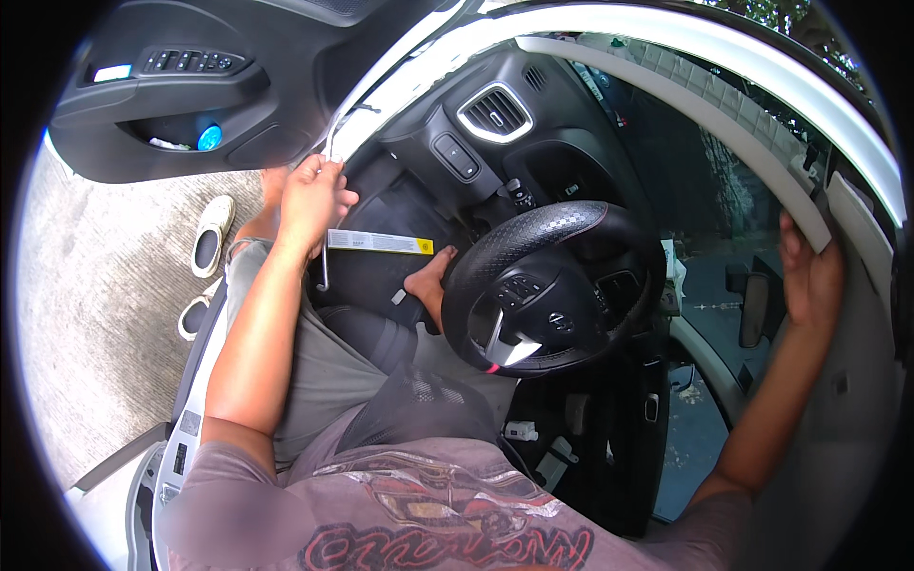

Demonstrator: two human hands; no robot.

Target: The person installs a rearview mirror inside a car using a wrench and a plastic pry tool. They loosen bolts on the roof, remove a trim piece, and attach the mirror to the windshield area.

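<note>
My left hand (314,202) is closed around a thin metal rod (325,262) with a bent lower end, beside the open driver's door. My right hand (811,276) is raised at the far right, its fingers behind the end of a long beige pillar trim panel (705,112) and its palm against it. That panel runs along the windshield edge; whether it is loose from the pillar I cannot tell. A narrow yellow-and-white box (381,242) lies near my left hand, past my left leg.
The black steering wheel (557,290) stands in front of me. At the left is the open door panel (190,76) with switches and a blue-capped item (209,138) in its pocket. Pale shoes (211,236) sit on the concrete outside. A rear-view mirror (755,309) hangs at the right.
</note>
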